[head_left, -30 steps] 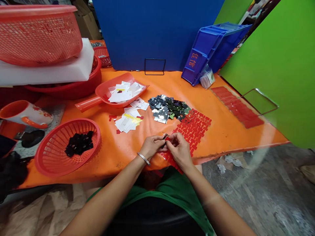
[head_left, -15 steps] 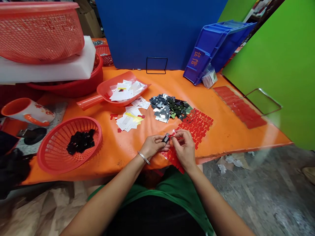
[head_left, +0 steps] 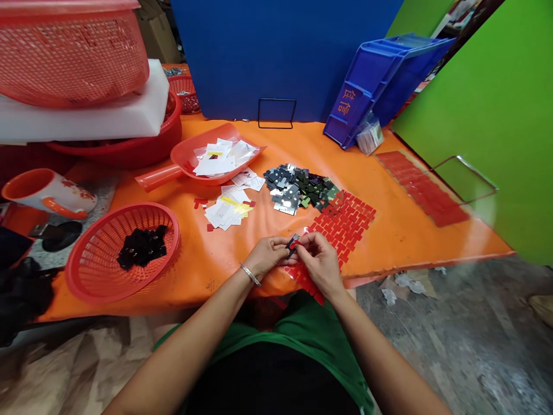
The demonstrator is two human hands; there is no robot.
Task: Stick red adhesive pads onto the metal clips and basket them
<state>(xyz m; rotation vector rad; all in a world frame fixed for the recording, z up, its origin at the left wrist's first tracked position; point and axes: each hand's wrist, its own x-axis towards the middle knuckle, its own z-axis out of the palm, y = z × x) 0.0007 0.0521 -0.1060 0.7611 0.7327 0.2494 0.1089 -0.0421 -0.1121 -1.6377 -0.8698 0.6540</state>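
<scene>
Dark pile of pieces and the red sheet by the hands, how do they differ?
The dark pile mixes black, silver and green, while the red sheet has red pieces. The dark pile is jumbled; the red sheet has regular rows. The dark pile lies farther back; the red sheet reaches the near edge of the table. Both lie on that table.

Open orange cloth (head_left: pixel 360 171) runs right of the heap of small plates (head_left: pixel 288 189), up to the flat red strip (head_left: pixel 425 190). A hand could pass behind the heap, short of the wire stand (head_left: pixel 277 99) and blue crate (head_left: pixel 345 106). Left of the heap, papers (head_left: pixel 224 214) and scoop (head_left: pixel 185 152) bar the way; in front, left hand (head_left: pixel 270 255), right hand (head_left: pixel 321 262) and red sheet (head_left: pixel 345 225) do.
</scene>
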